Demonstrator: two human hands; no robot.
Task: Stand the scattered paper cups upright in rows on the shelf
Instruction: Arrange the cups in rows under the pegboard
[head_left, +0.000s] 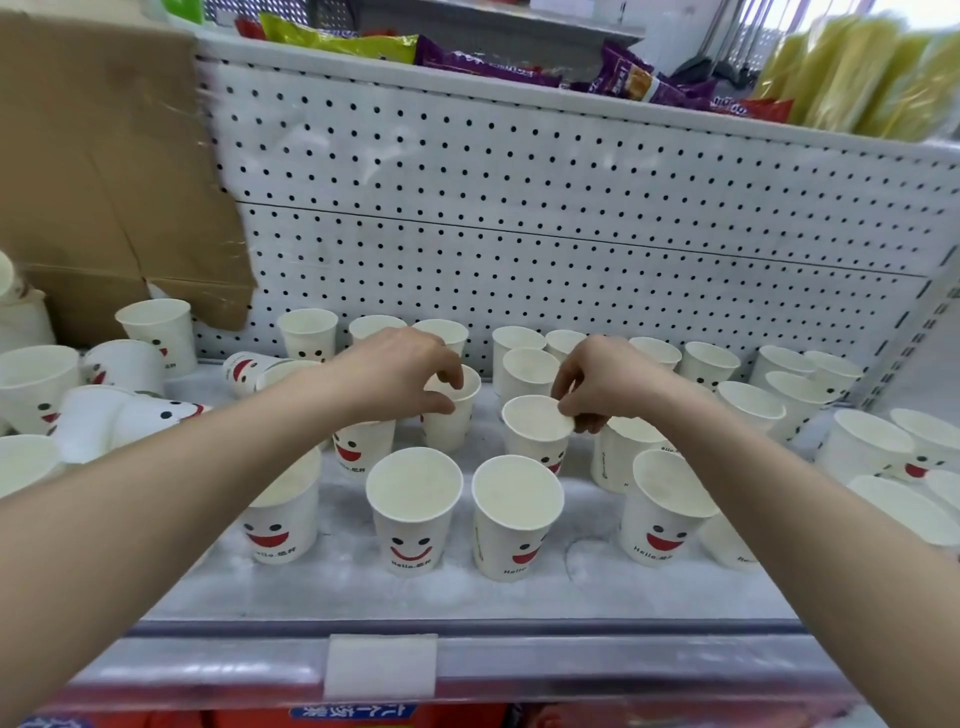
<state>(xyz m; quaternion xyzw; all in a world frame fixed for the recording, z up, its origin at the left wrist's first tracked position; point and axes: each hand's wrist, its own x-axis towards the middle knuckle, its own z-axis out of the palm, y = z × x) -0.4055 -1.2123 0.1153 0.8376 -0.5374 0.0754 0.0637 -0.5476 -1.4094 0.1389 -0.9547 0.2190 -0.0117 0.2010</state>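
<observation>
Reaching forward | left hand (410, 371) pinches left cup (448, 434) | right hand (608, 379) pinches right cup (535, 431)

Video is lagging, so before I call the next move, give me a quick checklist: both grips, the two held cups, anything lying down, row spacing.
1. Grip of left hand: fingers pinch the rim of the middle cup. Ok.
2. Grip of right hand: fingers pinch the rim of the neighbouring cup. Ok.
3. Both held cups upright: ok.
4. Held cups resting on the shelf: cannot tell, the bases are partly hidden.
5. All cups standing: not ok. A tipped cup and the far-left cups lie on their sides.
6. Rows even: not ok, spacing is ragged.
</observation>
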